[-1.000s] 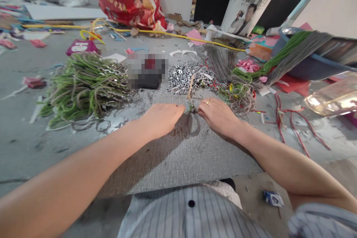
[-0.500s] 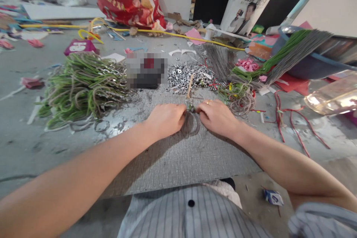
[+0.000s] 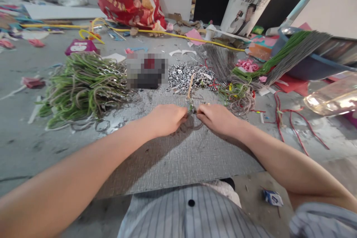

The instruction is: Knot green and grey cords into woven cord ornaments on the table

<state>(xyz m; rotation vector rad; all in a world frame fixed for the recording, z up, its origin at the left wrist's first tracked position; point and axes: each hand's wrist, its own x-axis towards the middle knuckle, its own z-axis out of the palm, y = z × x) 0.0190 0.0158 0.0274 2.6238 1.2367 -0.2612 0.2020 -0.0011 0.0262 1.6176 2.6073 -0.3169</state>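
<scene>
My left hand (image 3: pixel 169 119) and my right hand (image 3: pixel 219 119) are close together over the table's near part, fingers closed in pinches. Between them is a thin cord (image 3: pixel 192 108), greenish and grey, with something small and shiny at its middle. Both hands grip this cord, and part of it hangs in a grey loop below. The fingers hide its ends. Just beyond the hands stands a thin tan stick (image 3: pixel 190 86), beside a pile of small metal nuts or rings (image 3: pixel 180 76).
On the left lies a heap of green and grey cords (image 3: pixel 83 89) with metal pieces. To the right are a tangle of cords (image 3: pixel 240 98), red strings (image 3: pixel 279 113), a clear bottle (image 3: pixel 329 95) and a basin (image 3: pixel 295 67) with long cords over its rim. A red bag (image 3: pixel 128 0) stands behind.
The grey loop under my hands has become smaller and flatter. My right hand has turned slightly, its fingers curled more tightly. The things around have stayed put.
</scene>
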